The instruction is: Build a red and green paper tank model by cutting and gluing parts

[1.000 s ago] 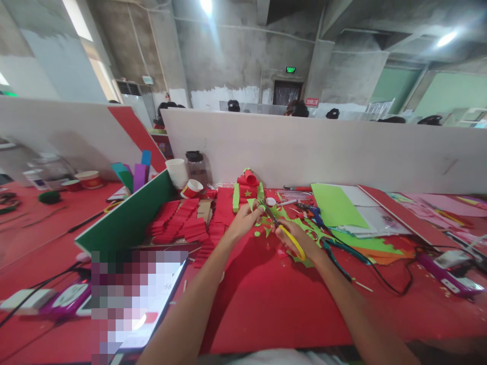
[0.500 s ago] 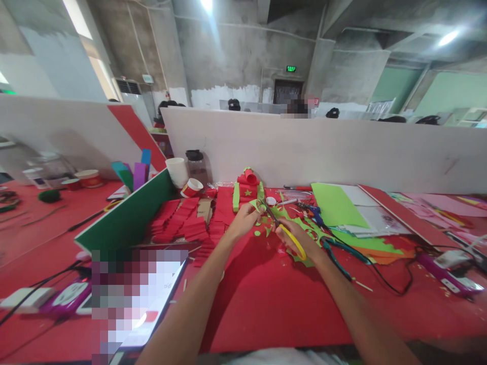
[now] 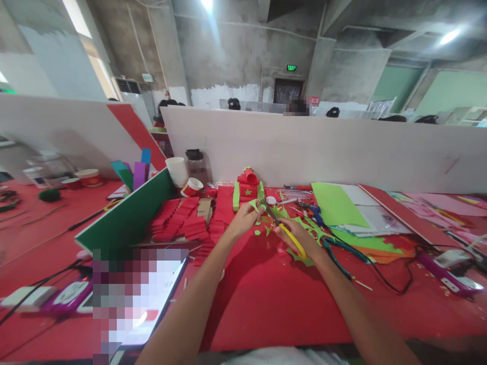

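My right hand (image 3: pixel 294 234) is closed round the yellow handles of a pair of scissors (image 3: pixel 292 240), whose blades point up and left toward my other hand. Pinched in the fingers of my left hand (image 3: pixel 244 220) is a small piece of light green paper (image 3: pixel 254 203), right by the blade tips. Just behind stands a red and green paper model (image 3: pixel 248 191) with a yellow star. Light green paper scraps (image 3: pixel 304 228) lie beneath and to the right of the scissors. Whether the blades are touching the paper I cannot make out.
Folded red paper strips (image 3: pixel 186 218) lie left of my hands, beside a green divider (image 3: pixel 125 215). Paper cups (image 3: pixel 176 171) and a bottle (image 3: pixel 195 165) stand behind. At right are a blue glue gun (image 3: pixel 316 215), teal-handled pliers (image 3: pixel 342 251) and green sheets (image 3: pixel 337 205). A lit tablet (image 3: pixel 152 304) lies front left.
Both hands stay in nearly the same place, with the scissors and the green paper still in them. Only a very slight shift shows at the fingers.
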